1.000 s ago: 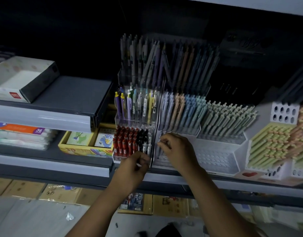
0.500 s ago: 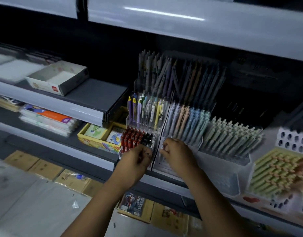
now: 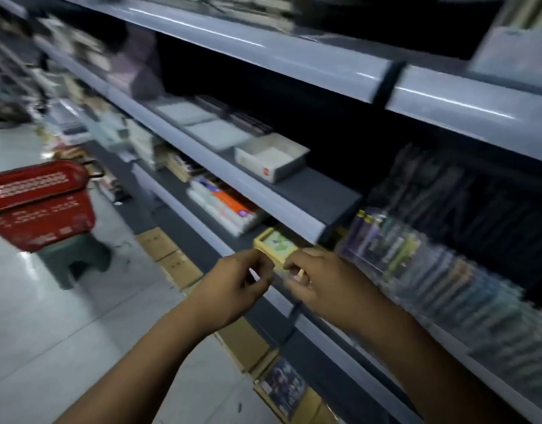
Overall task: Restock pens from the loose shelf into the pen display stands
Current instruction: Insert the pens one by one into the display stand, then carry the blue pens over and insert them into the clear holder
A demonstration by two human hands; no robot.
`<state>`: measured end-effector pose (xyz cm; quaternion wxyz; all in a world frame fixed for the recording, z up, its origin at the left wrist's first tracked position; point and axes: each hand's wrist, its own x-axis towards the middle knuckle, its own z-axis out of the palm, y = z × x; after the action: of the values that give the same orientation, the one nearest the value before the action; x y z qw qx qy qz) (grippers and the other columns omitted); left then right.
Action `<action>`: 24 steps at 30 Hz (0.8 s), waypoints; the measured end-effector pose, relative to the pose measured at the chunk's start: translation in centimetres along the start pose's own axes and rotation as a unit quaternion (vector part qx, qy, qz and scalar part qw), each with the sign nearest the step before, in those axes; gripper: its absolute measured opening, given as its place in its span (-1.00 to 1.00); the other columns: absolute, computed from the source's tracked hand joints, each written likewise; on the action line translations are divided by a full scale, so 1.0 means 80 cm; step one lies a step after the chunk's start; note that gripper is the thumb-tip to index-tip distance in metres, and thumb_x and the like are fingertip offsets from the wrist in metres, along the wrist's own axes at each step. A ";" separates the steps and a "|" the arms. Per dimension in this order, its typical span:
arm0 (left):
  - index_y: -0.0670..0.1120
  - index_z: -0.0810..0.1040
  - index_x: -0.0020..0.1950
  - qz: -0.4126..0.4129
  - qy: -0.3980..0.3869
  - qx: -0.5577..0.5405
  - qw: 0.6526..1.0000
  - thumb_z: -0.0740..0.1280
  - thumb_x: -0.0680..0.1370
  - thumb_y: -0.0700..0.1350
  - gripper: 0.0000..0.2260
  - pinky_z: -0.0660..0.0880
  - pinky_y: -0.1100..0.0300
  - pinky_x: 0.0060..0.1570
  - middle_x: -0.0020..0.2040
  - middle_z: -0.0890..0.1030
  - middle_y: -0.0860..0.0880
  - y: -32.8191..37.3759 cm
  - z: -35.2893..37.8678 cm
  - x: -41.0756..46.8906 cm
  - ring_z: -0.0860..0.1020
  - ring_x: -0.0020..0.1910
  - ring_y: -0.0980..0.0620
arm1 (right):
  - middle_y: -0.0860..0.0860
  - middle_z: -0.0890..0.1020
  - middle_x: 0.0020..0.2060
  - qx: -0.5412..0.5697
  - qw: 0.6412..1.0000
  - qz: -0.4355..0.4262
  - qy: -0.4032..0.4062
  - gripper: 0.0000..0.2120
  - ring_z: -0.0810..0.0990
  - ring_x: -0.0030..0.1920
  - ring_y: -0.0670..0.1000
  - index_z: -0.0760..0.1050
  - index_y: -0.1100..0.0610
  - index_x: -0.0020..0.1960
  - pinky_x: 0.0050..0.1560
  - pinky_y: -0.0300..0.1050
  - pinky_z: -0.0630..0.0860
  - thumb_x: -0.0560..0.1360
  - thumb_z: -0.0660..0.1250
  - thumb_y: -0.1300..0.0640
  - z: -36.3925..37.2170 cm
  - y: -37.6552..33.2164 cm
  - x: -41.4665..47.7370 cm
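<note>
Both hands have left the front row of the pen display stands (image 3: 416,261) and drawn back to the left. The view has swung the same way, so the aisle floor (image 3: 65,332) now fills the left side. Everything is smeared by the motion.

The left hand (image 3: 236,289) and right hand (image 3: 321,286) hover close together, fingertips almost meeting, just off the front edge of the lower shelf (image 3: 187,211). Both have their fingers curled in toward the thumb. The blur hides whether either pinches anything. A pale fleck shows among the right hand's fingers (image 3: 294,267), but I cannot tell what it is.

A yellow box (image 3: 276,243) sits at the shelf's front edge, right behind the hands. The stands are to the right of it on the same shelf, their tiers packed with upright pens (image 3: 383,240): purple and yellow caps nearest, paler ones farther right, dark ones in the back tier.

Packs with an orange label (image 3: 224,206) lie left of the yellow box. An open white box (image 3: 272,157) rests near the right end of the shelf above. Flat cardboard boxes (image 3: 169,255) line the bottom level, under the lower shelf. A red basket (image 3: 40,203) sits on a green stool (image 3: 71,258) out in the aisle.
</note>
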<state>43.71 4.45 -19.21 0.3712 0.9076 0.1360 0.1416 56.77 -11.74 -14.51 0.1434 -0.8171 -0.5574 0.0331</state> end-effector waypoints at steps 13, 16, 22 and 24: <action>0.06 0.58 0.14 -0.077 0.157 0.184 0.967 0.34 0.59 0.04 -0.85 0.58 0.08 -0.04 0.01 0.61 0.12 -0.245 -0.503 -0.090 0.57 -0.07 0.15 | -0.02 0.53 0.10 -0.091 0.973 -0.214 0.001 -0.79 0.54 0.10 0.06 0.45 0.01 0.14 0.02 0.05 0.53 0.60 0.26 -0.08 0.041 -0.399 0.436; 0.03 0.58 0.13 -0.108 0.179 0.212 0.955 0.36 0.59 0.02 -0.85 0.55 0.11 0.00 0.02 0.61 0.09 -0.292 -0.611 -0.109 0.56 -0.05 0.12 | -0.04 0.56 0.05 -0.068 0.969 -0.239 0.012 -0.81 0.55 0.05 0.05 0.48 0.00 0.10 0.02 0.04 0.55 0.59 0.29 -0.08 0.043 -0.499 0.532; 0.08 0.55 0.21 -0.172 0.243 0.220 0.929 0.35 0.61 0.05 -0.81 0.58 0.10 -0.04 0.02 0.61 0.17 -0.411 -0.792 -0.125 0.59 -0.09 0.17 | -0.10 0.60 0.02 0.006 0.954 -0.299 0.019 -0.80 0.57 0.00 -0.05 0.52 -0.05 0.13 -0.04 -0.06 0.54 0.57 0.34 -0.12 0.071 -0.661 0.726; 0.08 0.55 0.21 -0.191 0.266 0.217 0.920 0.36 0.61 0.04 -0.81 0.59 0.07 -0.04 0.00 0.62 0.18 -0.458 -0.850 -0.121 0.60 -0.13 0.18 | -0.13 0.59 0.00 0.049 0.948 -0.313 0.007 -0.76 0.58 -0.05 -0.13 0.54 -0.06 0.16 -0.09 -0.16 0.52 0.57 0.35 -0.15 0.083 -0.705 0.793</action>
<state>5.24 69.44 -0.29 0.1357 0.8512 0.4283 0.2713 28.34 66.99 1.15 0.1898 -0.5936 -0.7820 0.0081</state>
